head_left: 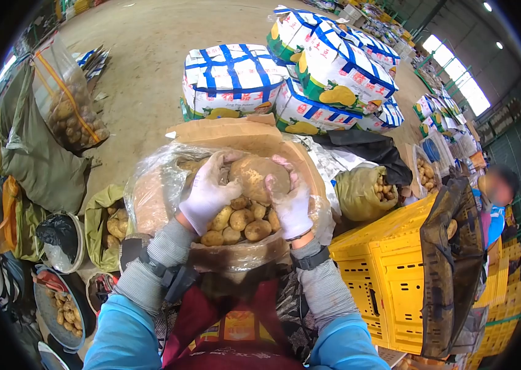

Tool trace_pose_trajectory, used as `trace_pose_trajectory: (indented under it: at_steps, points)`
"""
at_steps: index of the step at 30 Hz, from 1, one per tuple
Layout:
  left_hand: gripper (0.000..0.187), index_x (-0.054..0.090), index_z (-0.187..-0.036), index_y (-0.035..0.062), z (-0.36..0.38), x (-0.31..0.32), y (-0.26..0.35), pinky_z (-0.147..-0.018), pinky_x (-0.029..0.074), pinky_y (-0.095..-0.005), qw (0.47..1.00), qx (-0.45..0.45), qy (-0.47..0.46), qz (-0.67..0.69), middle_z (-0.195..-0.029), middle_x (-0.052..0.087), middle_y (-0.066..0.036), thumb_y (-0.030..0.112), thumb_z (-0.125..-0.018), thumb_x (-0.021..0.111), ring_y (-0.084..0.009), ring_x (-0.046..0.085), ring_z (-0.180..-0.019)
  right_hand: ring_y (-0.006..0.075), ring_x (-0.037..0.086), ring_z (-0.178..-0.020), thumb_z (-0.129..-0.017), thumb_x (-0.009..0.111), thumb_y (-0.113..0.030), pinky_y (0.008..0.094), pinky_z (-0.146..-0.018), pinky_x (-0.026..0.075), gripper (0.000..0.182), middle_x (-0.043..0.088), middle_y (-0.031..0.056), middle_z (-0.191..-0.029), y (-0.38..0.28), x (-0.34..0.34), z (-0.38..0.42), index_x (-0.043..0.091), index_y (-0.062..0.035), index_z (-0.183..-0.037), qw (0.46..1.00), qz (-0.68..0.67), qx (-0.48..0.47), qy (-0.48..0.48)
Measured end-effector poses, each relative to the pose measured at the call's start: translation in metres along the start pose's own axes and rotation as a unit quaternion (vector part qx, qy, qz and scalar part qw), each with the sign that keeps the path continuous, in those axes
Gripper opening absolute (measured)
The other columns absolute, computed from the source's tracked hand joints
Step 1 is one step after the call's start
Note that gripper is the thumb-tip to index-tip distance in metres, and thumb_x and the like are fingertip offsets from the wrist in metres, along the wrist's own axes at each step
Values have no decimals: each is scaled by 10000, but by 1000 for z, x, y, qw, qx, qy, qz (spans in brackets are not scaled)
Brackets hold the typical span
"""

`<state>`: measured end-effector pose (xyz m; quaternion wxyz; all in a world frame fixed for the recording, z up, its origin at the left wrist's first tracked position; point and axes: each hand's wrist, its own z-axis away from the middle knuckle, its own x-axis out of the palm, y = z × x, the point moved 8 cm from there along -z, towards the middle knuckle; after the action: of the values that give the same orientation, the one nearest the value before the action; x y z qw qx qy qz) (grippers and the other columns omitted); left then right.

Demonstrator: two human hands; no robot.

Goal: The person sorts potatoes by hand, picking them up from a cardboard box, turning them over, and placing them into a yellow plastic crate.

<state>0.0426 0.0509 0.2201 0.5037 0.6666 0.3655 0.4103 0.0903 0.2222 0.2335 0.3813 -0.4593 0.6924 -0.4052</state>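
Observation:
Both gloved hands are over an open cardboard box (229, 129) lined with clear plastic. A large potato (259, 177) is between them above the box. My left hand (211, 191) grips its left side, fingers curled over the top. On the right side my right hand (291, 200) holds the same potato with fingers and thumb. Below the hands, smaller potatoes (241, 219) fill the box. The gloves are whitish, with dirt on the fingers.
Yellow crates (390, 277) stand close on the right, a person (498, 191) behind them. Printed packages (233, 80) are stacked ahead. A green sack of potatoes (365, 197) sits right of the box; a basin (57, 308) and sacks (103, 228) are at left.

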Motion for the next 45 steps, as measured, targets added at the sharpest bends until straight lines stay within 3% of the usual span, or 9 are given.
trace_pose_trajectory:
  at_steps: [8,11,20,26,29,37,41,44,45]
  points:
    - [560,472,-1336,-45,-1,4,6,-1033,417,-299,999,-31,-42,16,-1328,524,-152,26,-793,584,-177,502,-1233,227,590,-1149,-804,810,-189,328,-1005,458,542,610,131,-1239,-5,6,3,567,-25,-1260,998,40,-51,-26]
    - [693,449,-1383,-42,1,5,-17,-1077,378,-322,995,-54,-79,-35,-1346,520,-154,110,-738,654,-212,468,-1278,268,608,-1140,-786,816,-297,349,-984,478,628,616,138,-1252,-21,20,7,556,-55,-1304,967,196,-125,-107]
    - [628,523,-1321,-38,2,7,-2,-1031,423,-339,971,30,-95,-218,-1224,616,-192,133,-723,615,-257,573,-1187,340,584,-1171,-726,807,-456,402,-997,471,822,588,148,-1317,-35,26,7,499,-94,-1396,912,324,-185,-173]
    - [512,572,-1259,-59,-5,-13,-22,-956,475,-309,986,9,-27,-161,-1155,667,-163,57,-765,502,-193,630,-1048,309,569,-1211,-720,832,-424,385,-1028,452,864,579,154,-1332,-29,28,9,472,-49,-1410,931,291,-153,-160]
    - [405,600,-1226,-57,-2,-10,-12,-942,479,-279,998,-62,-14,-2,-1150,664,-123,23,-853,464,-164,617,-1045,260,558,-1227,-741,855,-333,360,-1041,442,809,564,149,-1342,-15,17,6,482,-6,-1380,991,40,-75,-100]
    - [489,382,-1435,12,7,13,-22,-908,545,-330,951,-176,-102,233,-1380,503,-93,87,-959,465,-192,572,-1173,204,525,-1210,-864,742,-141,303,-1061,394,481,566,118,-1283,22,4,1,547,10,-1278,999,-15,44,-20]
    - [507,416,-1414,28,5,9,-15,-946,516,-366,979,-106,-127,121,-1349,524,-113,54,-913,496,-221,557,-1198,196,520,-1200,-909,690,-159,299,-1047,398,407,576,108,-1255,18,3,0,566,6,-1260,995,-39,86,-30]
    - [533,429,-1394,11,9,2,8,-972,501,-412,987,12,-149,-64,-1394,489,-149,11,-877,560,-259,520,-1259,201,522,-1204,-957,610,-146,304,-1059,403,347,575,108,-1256,45,10,10,563,8,-1264,938,-208,277,-8]
    - [560,450,-1376,6,17,7,25,-1006,471,-428,992,11,-124,-11,-1389,494,-158,-25,-833,581,-283,513,-1268,202,525,-1205,-971,574,-141,307,-1068,406,336,572,114,-1259,29,5,3,560,1,-1275,993,-30,96,-69]
